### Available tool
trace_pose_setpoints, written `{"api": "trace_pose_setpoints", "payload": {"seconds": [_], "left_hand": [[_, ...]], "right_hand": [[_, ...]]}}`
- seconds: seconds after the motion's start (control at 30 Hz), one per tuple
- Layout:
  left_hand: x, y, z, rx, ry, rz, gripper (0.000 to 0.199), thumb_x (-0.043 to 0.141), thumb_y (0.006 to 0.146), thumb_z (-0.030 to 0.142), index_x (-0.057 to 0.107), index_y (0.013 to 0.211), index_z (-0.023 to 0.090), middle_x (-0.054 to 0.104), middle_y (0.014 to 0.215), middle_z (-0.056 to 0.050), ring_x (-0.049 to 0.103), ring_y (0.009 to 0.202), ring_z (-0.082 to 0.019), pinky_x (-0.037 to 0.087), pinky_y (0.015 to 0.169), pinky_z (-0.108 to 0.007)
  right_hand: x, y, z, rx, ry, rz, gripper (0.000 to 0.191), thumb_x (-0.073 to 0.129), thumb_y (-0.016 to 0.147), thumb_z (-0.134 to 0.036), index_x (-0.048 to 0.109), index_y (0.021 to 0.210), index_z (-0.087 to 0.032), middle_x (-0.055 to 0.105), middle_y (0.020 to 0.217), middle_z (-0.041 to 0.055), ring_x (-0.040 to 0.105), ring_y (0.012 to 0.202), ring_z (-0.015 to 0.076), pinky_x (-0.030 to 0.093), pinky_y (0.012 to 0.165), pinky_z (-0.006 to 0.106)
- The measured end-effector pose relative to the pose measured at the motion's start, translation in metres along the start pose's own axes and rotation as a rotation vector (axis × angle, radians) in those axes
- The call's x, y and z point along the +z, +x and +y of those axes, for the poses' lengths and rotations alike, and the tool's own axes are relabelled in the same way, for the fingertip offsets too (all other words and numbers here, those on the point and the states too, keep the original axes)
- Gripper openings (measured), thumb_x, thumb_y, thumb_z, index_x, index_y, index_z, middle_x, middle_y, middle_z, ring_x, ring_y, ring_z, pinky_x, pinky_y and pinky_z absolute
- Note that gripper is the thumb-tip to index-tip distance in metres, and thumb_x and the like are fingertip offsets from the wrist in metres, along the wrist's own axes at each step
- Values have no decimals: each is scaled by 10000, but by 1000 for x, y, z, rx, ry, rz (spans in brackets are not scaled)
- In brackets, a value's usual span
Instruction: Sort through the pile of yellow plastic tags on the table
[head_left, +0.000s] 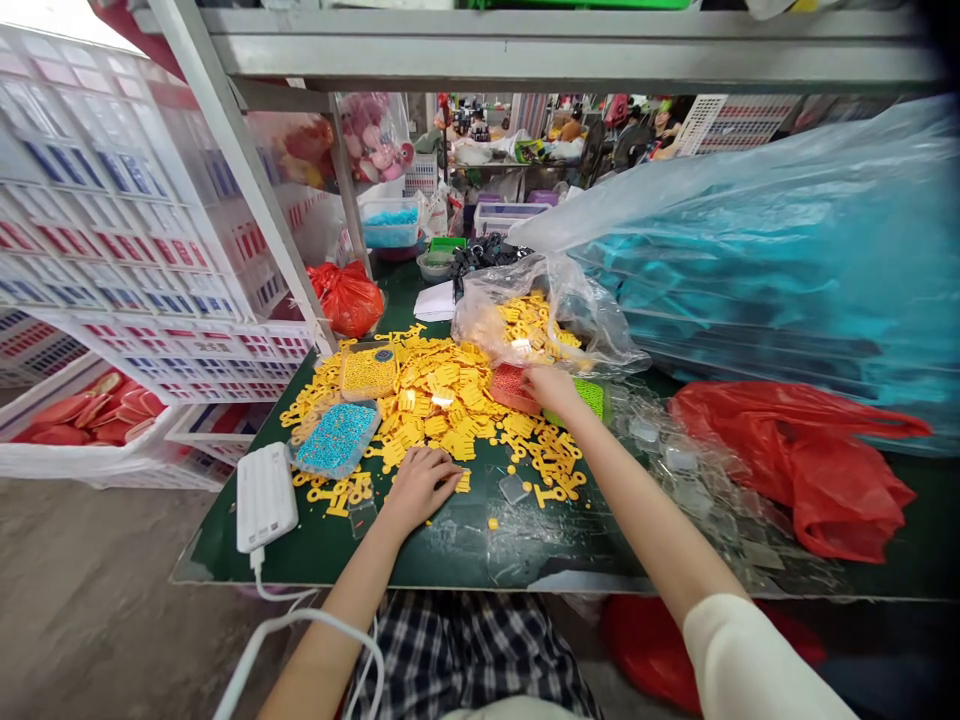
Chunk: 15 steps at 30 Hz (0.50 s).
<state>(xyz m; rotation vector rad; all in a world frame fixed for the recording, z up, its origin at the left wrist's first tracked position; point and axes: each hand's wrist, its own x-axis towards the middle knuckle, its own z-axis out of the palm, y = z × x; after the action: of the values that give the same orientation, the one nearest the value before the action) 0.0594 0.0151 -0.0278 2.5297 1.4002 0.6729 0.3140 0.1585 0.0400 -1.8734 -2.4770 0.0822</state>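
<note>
My left hand (421,488) rests on the green table with its fingers curled together, gripping a small yellow plastic piece (463,482) at the fingertips. Farther forward, my right hand (553,390) reaches into a tray of red beads (511,384); its fingers are pinched, and whatever lies between them is too small to make out. A tray of green beads (589,400) sits beside it, partly behind my right wrist. Between and beyond my hands spreads a heap of yellow plastic pieces (442,390). Trays of yellow beads (369,373) and blue beads (336,438) lie left of the heap.
A white power bank (266,497) with a cable lies at the left edge. Clear flat pieces (679,460) and a red bag (810,460) are at right, below a large bag of blue items (787,280). An open plastic bag (592,330) holds yellow pieces. White crates (187,240) stand left.
</note>
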Motion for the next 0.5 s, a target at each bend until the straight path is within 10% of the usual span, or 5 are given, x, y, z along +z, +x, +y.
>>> {"api": "trace_pose_setpoints", "payload": {"seconds": [0.3,0.5], "left_hand": [[1,-5,-3,-41,21,38,198,517,960,268,704,1014,234,697,994,-42,601,976,-210,413,868,-375],[4,-7,-6,-59,0,47,212,515,948,243,689,1069,243,701,1036,-49,605,1013,-217,432,895,-384]], "right_hand": [[42,-97,-69,-354,474,134,107,568,946,-256,668,937,-220,698,936,12,635,904,157,459,795,253],[74,-111,-94,-353,481,113,93,599,926,-239,685,895,-225,677,896,21,620,894,180,460,745,279]]}}
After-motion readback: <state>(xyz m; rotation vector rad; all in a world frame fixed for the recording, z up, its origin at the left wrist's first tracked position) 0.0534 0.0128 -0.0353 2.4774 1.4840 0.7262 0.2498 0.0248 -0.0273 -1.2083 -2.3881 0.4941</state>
